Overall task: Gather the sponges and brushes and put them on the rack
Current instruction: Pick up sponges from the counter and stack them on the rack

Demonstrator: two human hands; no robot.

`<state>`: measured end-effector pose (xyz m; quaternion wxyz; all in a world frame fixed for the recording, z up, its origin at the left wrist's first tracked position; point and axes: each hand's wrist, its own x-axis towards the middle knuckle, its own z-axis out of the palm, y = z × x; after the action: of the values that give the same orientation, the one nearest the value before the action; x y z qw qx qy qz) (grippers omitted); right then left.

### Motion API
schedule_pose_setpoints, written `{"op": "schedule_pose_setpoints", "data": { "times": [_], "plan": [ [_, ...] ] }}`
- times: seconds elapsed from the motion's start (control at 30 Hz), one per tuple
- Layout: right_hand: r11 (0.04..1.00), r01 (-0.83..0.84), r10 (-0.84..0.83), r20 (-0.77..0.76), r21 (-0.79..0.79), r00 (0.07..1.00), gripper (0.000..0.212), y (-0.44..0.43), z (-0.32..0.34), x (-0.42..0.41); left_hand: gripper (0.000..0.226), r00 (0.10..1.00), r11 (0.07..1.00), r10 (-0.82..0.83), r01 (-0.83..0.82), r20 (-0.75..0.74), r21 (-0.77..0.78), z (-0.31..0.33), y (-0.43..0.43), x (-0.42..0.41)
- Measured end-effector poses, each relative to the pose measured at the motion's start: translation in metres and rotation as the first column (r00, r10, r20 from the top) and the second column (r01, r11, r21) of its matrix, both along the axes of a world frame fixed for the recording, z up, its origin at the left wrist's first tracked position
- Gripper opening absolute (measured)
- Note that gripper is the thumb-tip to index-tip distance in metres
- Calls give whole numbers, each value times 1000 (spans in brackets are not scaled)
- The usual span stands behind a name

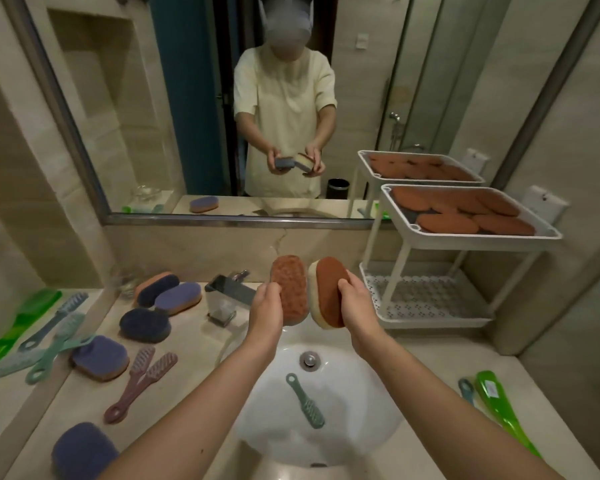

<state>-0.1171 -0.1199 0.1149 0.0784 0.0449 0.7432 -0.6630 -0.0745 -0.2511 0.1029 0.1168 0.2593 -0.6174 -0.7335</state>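
Left hand (266, 304): raised at frame centre, fingers curled round an upright sponge (290, 289)
Right hand (355, 299): alongside, gripping a second sponge (328, 292)

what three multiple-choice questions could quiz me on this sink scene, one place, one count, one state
1. Where does the teal brush near the drain lie? A in the sink B on the floor C in a drawer
2. How many mauve brushes lie on the counter? A one B two C five
3. What are the left hand and right hand doing? A hanging free B each holding a brown sponge C sharing one brush
1 A, it rests in the white basin; 2 B, a pair lies side by side; 3 B, each grips its own sponge.
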Motion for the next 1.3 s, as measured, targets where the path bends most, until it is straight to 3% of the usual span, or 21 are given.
{"op": "schedule_pose_setpoints", "data": {
  "times": [0.17,0.3,0.43,0.63,0.77,0.9,1.03,1.3],
  "plan": [
    [1000,22,-21,-141,5,990,46,37,26,-7,50,989,998,-41,36,-140,-41,28,42,-10],
    [998,-23,8,-225,-65,974,40,62,52,-15,49,964,996,-66,47,-258,-79,52,70,-23],
    [991,-79,45,-292,-106,955,50,89,78,-31,57,952,984,-83,32,-294,-175,76,96,-42],
    [995,-103,97,-414,8,905,65,141,107,-57,77,899,939,-160,11,-408,-343,106,138,-72],
    [995,-69,93,-457,68,884,82,181,119,-74,73,883,911,-262,94,-390,-400,121,172,-91],
    [990,-39,98,-464,135,880,87,219,127,-95,90,858,833,-410,213,-311,-511,125,201,-112],
    [980,-15,109,-472,199,875,86,250,132,-115,101,847,767,-473,260,-244,-586,125,222,-137],
    [977,-50,147,-487,206,861,68,291,147,-158,82,849,743,-470,233,-242,-627,125,248,-190]
  ]
}}
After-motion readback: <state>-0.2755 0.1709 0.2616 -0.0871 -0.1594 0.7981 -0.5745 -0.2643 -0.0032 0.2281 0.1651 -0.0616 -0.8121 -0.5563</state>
